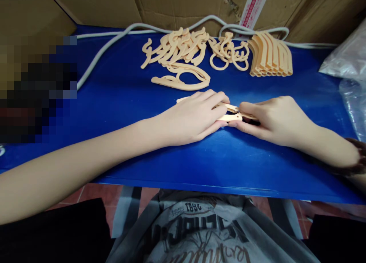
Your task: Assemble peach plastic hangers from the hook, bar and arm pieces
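Left hand point(194, 116): flat on the peach piece point(230, 118), pinning it to the worktop point(120, 103).
Right hand point(271, 120): pinches its end, steadying the join.
Loose hooks point(183, 47): heaped behind, within reach.

Single head-worn view, looking forward and down from the near edge of the blue table point(120, 103), close above it. Far edge meets cardboard boxes point(177, 4); the wearer's lap fills the bottom.

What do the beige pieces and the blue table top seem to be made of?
The beige pieces under both hands look like moulded plastic: uniform colour, smooth matt surface, thin flat shapes. The blue table top seems a glossy plastic or laminate sheet, since it reflects light softly.
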Demonstrator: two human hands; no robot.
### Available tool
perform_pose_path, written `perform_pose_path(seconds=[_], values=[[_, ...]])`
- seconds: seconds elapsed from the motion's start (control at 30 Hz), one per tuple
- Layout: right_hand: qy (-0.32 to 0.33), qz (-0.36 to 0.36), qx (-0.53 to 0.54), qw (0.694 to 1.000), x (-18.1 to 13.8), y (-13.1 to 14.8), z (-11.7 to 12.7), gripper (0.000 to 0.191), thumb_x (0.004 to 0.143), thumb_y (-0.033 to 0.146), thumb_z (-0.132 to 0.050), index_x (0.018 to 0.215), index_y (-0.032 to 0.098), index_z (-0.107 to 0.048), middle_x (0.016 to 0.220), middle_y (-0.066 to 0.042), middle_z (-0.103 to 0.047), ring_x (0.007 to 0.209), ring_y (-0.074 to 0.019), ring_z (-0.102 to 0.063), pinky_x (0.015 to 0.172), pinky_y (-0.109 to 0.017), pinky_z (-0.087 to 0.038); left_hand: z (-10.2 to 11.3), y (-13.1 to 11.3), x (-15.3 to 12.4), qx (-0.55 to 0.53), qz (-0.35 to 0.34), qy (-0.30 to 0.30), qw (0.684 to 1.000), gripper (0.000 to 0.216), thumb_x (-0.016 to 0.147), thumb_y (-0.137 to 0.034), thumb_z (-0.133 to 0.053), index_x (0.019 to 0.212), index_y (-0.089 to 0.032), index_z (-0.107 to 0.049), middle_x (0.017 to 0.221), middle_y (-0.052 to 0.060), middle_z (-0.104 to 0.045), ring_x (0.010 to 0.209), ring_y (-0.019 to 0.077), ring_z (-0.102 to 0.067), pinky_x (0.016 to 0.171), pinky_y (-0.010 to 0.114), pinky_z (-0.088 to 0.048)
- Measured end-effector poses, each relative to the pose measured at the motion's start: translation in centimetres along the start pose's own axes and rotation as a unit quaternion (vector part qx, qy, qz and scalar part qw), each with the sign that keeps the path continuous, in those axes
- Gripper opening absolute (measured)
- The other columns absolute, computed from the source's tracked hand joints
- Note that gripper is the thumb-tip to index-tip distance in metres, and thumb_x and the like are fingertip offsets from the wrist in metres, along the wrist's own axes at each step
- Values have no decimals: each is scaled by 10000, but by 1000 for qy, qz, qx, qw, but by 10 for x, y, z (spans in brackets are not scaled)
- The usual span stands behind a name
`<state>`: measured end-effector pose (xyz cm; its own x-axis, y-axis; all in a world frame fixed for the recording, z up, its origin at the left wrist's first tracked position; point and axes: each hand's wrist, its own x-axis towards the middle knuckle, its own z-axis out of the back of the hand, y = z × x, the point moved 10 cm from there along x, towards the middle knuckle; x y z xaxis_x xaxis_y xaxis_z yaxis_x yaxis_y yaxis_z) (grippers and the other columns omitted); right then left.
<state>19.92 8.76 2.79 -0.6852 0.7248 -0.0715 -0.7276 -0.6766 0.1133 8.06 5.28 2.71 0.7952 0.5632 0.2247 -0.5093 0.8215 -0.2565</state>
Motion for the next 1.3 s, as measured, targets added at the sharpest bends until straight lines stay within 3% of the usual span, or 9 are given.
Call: perform_pose_path(seconds=[0.43, 0.93, 1.3], values=[[-11, 12, 19, 1000, 0, -3, 1, 817, 1076, 952, -46, 774, 288, -416, 578, -7, -451, 536, -197, -414, 615, -353, -225, 0, -1, 1, -11, 7, 2, 1000, 393, 1255, -310, -417, 1366, -104, -733, 1548, 222, -698, 1398, 380, -669, 1260, 587, -557], [-20, 7, 16, 1000, -4, -4, 0, 790, 1127, 878, -131, 859, 268, -553, 617, -23, -510, 553, -206, -456, 612, -336, -230, 3, 3, 1, -52, 17, -18, 998, 389, 1258, -353, -424, 1386, -139, -722, 1592, 230, -674, 1414, 392, -682, 1265, 627, -542], [-36, 24, 24, 999, -7, 0, 3, 867, 1136, 869, -54, 944, 245, -624, 596, -12, -504, 517, -193, -431, 597, -324, -234, 4, 4, 0, -48, 20, -40, 998, 362, 1259, -355, -437, 1336, -165, -734, 1600, 216, -678, 1420, 383, -675, 1267, 633, -538]])
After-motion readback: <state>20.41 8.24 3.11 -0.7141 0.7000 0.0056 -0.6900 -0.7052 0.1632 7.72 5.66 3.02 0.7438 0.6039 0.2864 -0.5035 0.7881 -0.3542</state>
